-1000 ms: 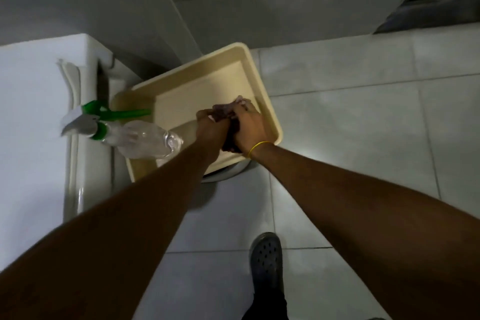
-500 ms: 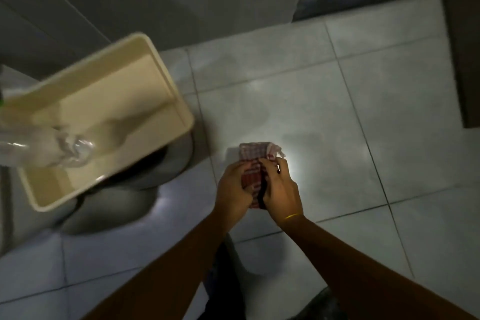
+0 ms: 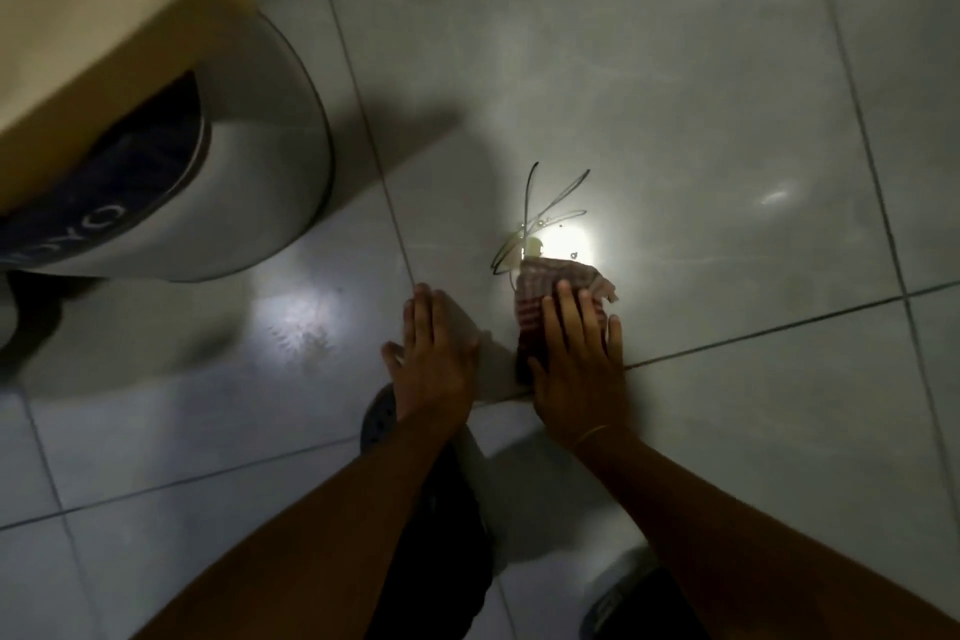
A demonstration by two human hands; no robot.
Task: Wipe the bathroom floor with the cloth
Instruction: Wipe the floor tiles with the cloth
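Note:
A red-and-white checked cloth (image 3: pixel 550 283) lies folded on the pale tiled floor (image 3: pixel 675 120). My right hand (image 3: pixel 576 359) rests flat on top of it, fingers spread, pressing it down. My left hand (image 3: pixel 434 353) lies flat on the bare tile just left of the cloth, fingers apart, holding nothing. A bright glare spot and thin curved wet streaks (image 3: pixel 545 213) mark the tile just beyond the cloth.
A grey round bin (image 3: pixel 270 146) stands at the left with a beige tub (image 3: pixel 93 16) on top of it. My dark shoe (image 3: pixel 379 421) sits under my left wrist, another (image 3: pixel 613 598) at the bottom right. Open tile stretches to the right and far side.
Both hands dropped from holding the cloth in the air to the floor. The left hand let go of it and the right now presses it on the tile. The view came much closer.

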